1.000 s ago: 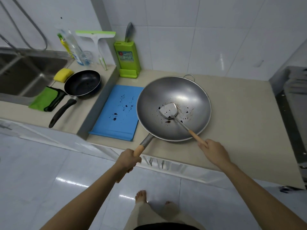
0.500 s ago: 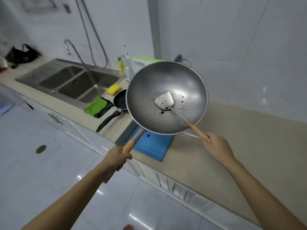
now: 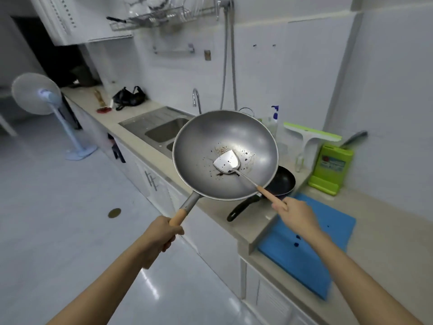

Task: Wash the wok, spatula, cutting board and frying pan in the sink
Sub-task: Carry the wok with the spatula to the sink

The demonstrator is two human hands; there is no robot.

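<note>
My left hand [image 3: 161, 235] grips the wooden handle of the grey steel wok [image 3: 210, 141], which hangs in the air over the counter's edge, in front of the sink [image 3: 161, 131]. A metal spatula [image 3: 226, 163] lies with its blade inside the dirty wok, and my right hand [image 3: 296, 215] holds its wooden handle. The black frying pan [image 3: 282, 181] sits on the counter, partly hidden behind the wok. A blue cutting board [image 3: 311, 245] with dark spots lies on the lower counter at the right.
A curved tap [image 3: 196, 98] stands behind the double sink. A soap bottle [image 3: 274, 118], a green-edged squeegee [image 3: 311, 134] and a green knife block [image 3: 331, 166] line the wall. A standing fan [image 3: 38, 95] is on the floor at the left.
Both hands have carried the wok and spatula leftward off the lower counter toward the sink. The view has swung left, showing the whole sink counter and the fan.
</note>
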